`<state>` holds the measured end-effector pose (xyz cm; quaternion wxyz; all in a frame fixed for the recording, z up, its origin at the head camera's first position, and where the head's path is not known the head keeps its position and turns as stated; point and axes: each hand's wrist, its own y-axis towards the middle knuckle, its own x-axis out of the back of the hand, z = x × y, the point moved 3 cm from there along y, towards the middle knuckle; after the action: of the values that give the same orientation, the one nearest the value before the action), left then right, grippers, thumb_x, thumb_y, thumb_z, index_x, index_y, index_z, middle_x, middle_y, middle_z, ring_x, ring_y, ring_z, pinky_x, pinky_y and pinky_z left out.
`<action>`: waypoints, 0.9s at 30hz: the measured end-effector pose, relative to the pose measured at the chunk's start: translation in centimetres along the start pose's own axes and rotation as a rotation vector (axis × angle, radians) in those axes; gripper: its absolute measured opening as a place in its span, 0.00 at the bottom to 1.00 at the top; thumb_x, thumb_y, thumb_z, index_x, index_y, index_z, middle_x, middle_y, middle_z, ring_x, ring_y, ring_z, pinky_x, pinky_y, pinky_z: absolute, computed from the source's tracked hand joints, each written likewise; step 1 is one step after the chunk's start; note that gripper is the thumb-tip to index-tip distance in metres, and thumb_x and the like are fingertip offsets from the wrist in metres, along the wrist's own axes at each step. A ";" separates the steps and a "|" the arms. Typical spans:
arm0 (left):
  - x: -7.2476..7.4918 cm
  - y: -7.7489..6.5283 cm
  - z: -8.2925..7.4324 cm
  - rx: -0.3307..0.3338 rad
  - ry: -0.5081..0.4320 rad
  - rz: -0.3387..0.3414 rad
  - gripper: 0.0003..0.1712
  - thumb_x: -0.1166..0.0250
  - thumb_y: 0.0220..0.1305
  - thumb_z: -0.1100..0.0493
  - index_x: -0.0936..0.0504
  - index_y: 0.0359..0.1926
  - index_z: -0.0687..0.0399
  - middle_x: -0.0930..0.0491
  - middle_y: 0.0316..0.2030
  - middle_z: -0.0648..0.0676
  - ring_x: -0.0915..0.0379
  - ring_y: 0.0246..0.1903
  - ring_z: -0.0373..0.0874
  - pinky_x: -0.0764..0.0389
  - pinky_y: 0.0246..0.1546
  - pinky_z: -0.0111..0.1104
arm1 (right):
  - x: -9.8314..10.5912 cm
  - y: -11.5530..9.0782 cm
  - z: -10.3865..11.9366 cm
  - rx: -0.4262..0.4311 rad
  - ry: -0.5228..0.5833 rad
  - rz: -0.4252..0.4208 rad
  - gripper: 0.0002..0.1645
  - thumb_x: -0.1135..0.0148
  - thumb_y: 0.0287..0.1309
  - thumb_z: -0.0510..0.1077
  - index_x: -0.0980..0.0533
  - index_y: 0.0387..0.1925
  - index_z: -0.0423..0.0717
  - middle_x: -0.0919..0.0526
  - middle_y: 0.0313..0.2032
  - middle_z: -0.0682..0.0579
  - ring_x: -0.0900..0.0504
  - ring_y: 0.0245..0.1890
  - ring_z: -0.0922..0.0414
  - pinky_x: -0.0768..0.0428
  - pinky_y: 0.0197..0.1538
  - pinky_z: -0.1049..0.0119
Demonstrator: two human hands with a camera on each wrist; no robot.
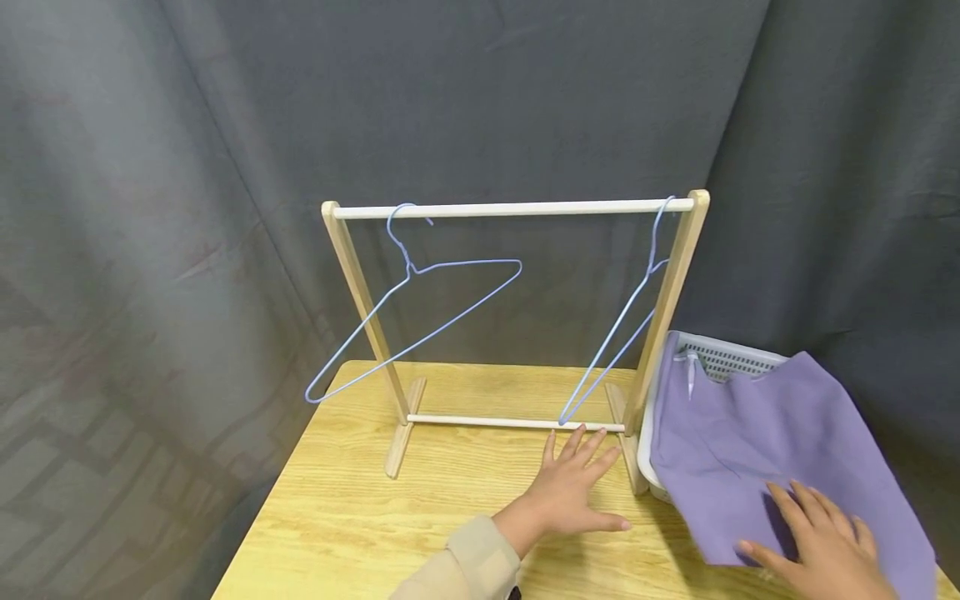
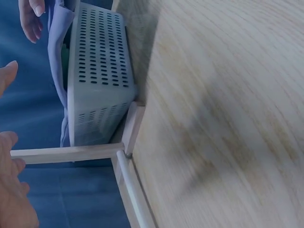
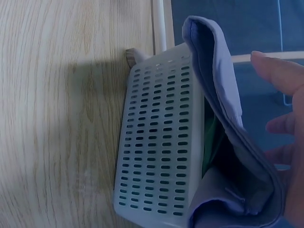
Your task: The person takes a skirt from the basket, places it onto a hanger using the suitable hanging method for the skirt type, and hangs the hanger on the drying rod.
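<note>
Left grip [image 1: 567,493] palm-down, widely splayed; right grip [image 1: 831,542] palm-down, loosely spread.

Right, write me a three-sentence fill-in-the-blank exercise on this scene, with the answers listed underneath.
1. On the garment rack, ____ wire hangers hang from the top rail.
2. In the head view, the perforated basket draped with purple cloth stands to the ____ of the rack.
3. The hand nearest the lower rail is the person's ____ one.

Missing words: two; right; left.
</note>
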<state>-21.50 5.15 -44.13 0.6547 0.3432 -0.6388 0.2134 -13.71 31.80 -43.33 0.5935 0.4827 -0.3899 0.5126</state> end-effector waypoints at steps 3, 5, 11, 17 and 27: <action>-0.2 0.2 -0.1 0.004 -0.007 0.022 0.50 0.59 0.43 0.22 0.59 0.65 0.35 0.60 0.65 0.47 0.69 0.63 0.48 0.61 0.56 0.52 | -0.1 0.1 -0.4 -0.032 -0.011 0.042 0.53 0.46 0.43 0.68 0.44 0.54 0.28 0.46 0.50 0.24 0.49 0.48 0.31 0.57 0.44 0.34; -0.2 0.3 -0.2 0.008 -0.013 0.037 0.50 0.59 0.44 0.22 0.60 0.65 0.35 0.61 0.65 0.47 0.69 0.63 0.48 0.62 0.56 0.52 | -0.2 0.1 -0.7 -0.049 -0.018 0.066 0.53 0.47 0.43 0.69 0.45 0.53 0.27 0.46 0.49 0.23 0.48 0.47 0.30 0.55 0.43 0.34; -0.6 0.8 -0.3 0.003 -0.027 0.058 0.50 0.59 0.44 0.22 0.64 0.65 0.34 0.64 0.65 0.46 0.70 0.63 0.48 0.63 0.56 0.52 | -0.4 0.3 -1.5 -0.068 -0.033 0.114 0.53 0.48 0.45 0.69 0.44 0.52 0.25 0.45 0.47 0.20 0.45 0.44 0.26 0.48 0.40 0.32; -0.7 1.5 -0.5 -0.008 -0.010 0.049 0.50 0.60 0.44 0.22 0.65 0.65 0.33 0.65 0.65 0.45 0.67 0.63 0.48 0.60 0.56 0.51 | -0.7 0.4 -2.1 -0.063 -0.029 0.108 0.53 0.47 0.44 0.68 0.43 0.51 0.23 0.43 0.46 0.19 0.43 0.43 0.25 0.43 0.40 0.33; -1.2 2.4 -1.4 -0.015 -0.080 0.088 0.50 0.57 0.43 0.23 0.59 0.65 0.34 0.66 0.65 0.44 0.69 0.63 0.46 0.58 0.57 0.50 | -1.5 0.1 -3.7 -0.073 0.016 0.163 0.54 0.45 0.44 0.66 0.44 0.48 0.17 0.41 0.42 0.22 0.40 0.41 0.28 0.39 0.40 0.38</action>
<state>-22.32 7.96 -44.82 0.6212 0.3179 -0.6806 0.2233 -14.20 35.02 -45.56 0.5703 0.4233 -0.4414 0.5484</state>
